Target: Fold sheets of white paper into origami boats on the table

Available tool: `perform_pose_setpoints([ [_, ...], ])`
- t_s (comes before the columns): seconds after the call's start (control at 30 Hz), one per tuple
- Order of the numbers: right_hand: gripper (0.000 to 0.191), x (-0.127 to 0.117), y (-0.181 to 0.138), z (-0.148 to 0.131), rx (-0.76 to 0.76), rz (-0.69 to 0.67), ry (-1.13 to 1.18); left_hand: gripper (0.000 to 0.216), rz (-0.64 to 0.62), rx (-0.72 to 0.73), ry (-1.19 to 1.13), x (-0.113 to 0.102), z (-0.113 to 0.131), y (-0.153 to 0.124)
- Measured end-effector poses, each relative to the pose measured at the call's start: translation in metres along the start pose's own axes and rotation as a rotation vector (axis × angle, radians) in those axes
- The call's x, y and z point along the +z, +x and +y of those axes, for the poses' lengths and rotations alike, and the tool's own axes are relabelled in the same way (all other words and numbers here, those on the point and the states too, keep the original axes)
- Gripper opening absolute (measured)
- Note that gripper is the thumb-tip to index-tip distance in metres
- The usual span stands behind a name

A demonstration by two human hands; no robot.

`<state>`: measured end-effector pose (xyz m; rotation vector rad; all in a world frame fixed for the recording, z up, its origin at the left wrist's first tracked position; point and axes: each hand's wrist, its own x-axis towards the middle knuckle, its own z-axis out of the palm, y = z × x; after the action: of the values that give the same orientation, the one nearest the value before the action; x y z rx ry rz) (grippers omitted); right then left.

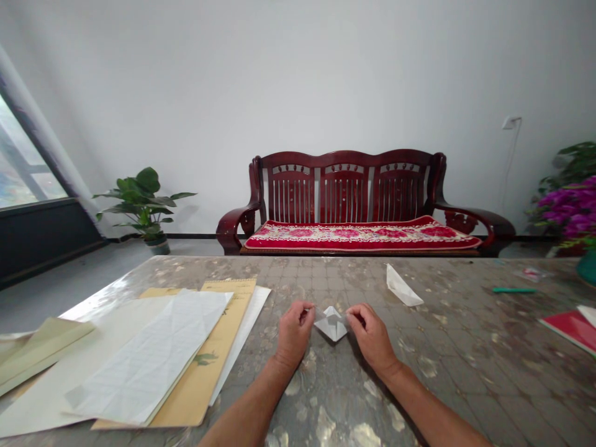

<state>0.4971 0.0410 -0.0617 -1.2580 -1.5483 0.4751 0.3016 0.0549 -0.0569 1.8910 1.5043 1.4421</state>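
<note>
Between my two hands is a small folded white paper [336,331], with creased flaps and pointed corners, just above or on the patterned tabletop. My left hand [295,330] pinches its left corner between thumb and fingers. On the opposite side, my right hand [372,335] has its thumb and fingertips closed on the right corner. Beyond my right hand lies another folded white paper [403,287], shaped like a boat and resting on its side.
Left of my arms, creased white sheets [158,354] lie over a tan notebook [233,323]. A green pen [514,290] and a red booklet [570,329] are at the right. Past the table [298,273] stands a wooden bench [344,192], with a potted plant [146,202] left of it.
</note>
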Motion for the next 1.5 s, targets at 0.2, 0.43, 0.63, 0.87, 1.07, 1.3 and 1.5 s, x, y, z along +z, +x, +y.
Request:
perform_pose_setpoints([
  [0.2, 0.032, -0.002, 0.004, 0.008, 0.158, 0.148, 0.179, 0.024, 0.070, -0.144, -0.155, 0.000, -0.007, 0.004],
  [0.43, 0.034, -0.005, 0.005, 0.008, 0.283, 0.183, 0.270, 0.021, 0.071, -0.242, -0.319, 0.002, -0.006, 0.008],
  [0.63, 0.039, -0.001, 0.005, 0.009, 0.382, 0.167, 0.396, 0.026, -0.016, -0.402, -0.624, 0.005, -0.005, 0.008],
  [0.87, 0.042, -0.001, 0.006, 0.003, 0.430, 0.195, 0.443, 0.029, -0.018, -0.534, -0.775, 0.011, -0.002, 0.007],
  [1.07, 0.040, 0.000, 0.006, 0.008, 0.384, 0.197, 0.397, 0.025, -0.032, -0.490, -0.692, 0.009, 0.003, 0.007],
  [1.3, 0.035, -0.001, 0.004, 0.012, 0.308, 0.155, 0.274, 0.031, -0.094, -0.275, -0.607, 0.006, 0.008, 0.002],
  [1.5, 0.034, -0.001, 0.004, 0.013, 0.286, 0.139, 0.259, 0.051, -0.295, -0.291, -0.688, 0.011, 0.006, 0.002],
])
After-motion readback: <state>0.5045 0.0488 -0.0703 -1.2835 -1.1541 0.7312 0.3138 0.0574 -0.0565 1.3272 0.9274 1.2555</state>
